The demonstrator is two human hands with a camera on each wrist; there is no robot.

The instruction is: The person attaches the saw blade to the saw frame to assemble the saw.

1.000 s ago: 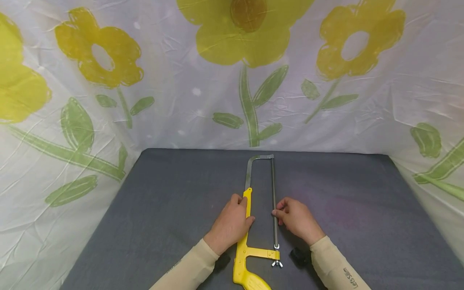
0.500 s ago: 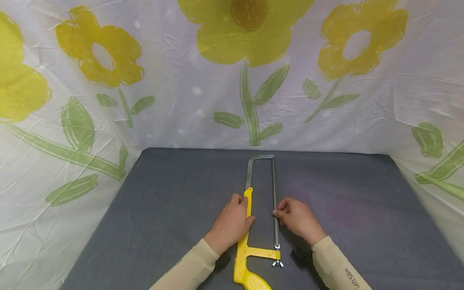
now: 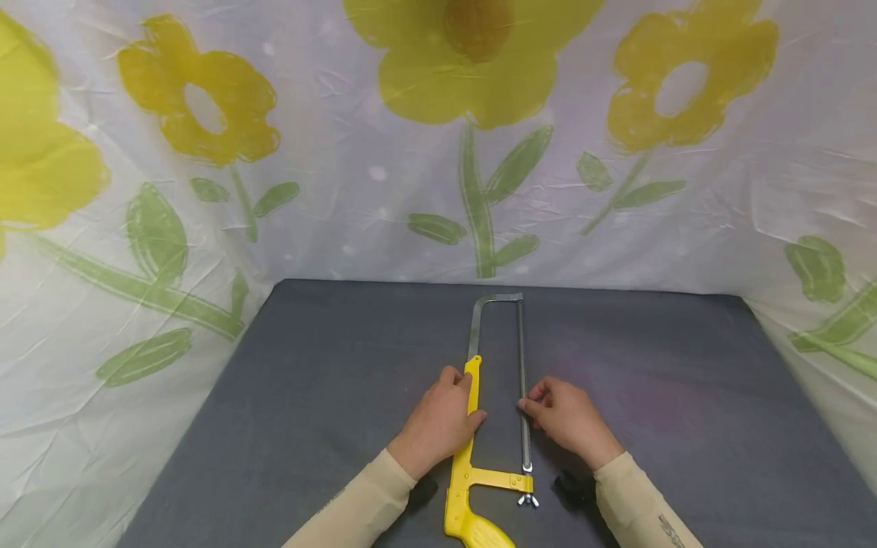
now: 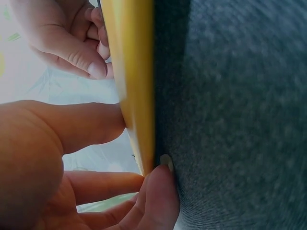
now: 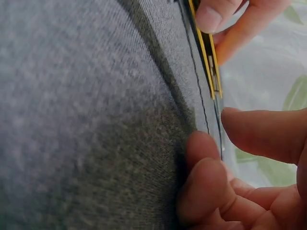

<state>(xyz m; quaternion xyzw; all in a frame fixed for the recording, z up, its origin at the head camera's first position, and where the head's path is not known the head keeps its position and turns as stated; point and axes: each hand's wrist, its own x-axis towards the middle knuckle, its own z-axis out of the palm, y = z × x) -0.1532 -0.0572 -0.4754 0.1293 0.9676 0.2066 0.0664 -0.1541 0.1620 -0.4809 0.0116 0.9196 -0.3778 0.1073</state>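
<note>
A hacksaw [image 3: 461,457] with a yellow frame and pistol-style handle lies lengthwise on the dark table, its steel bow pointing to the far edge. My left hand [image 3: 438,422] grips the yellow frame, thumb on the near side and fingertips around the edge, as the left wrist view also shows. On the other side, my right hand [image 3: 567,420] pinches the hacksaw blade [image 3: 523,342] between thumb and index finger, around the middle of its length. A wing nut [image 3: 528,500] sits at the blade's near end, below the yellow crosspiece. The handle's bottom runs out of the head view.
The dark grey tabletop [image 3: 342,342] reaches back to a white curtain [image 3: 329,228] printed with yellow flowers and green leaves, which also hangs on both sides. Small black objects [image 3: 574,487] show beneath both wrists.
The head view has shifted slightly, so everything appears a little farther right. Both hands keep their holds, and the hacksaw stays in place on the table.
</note>
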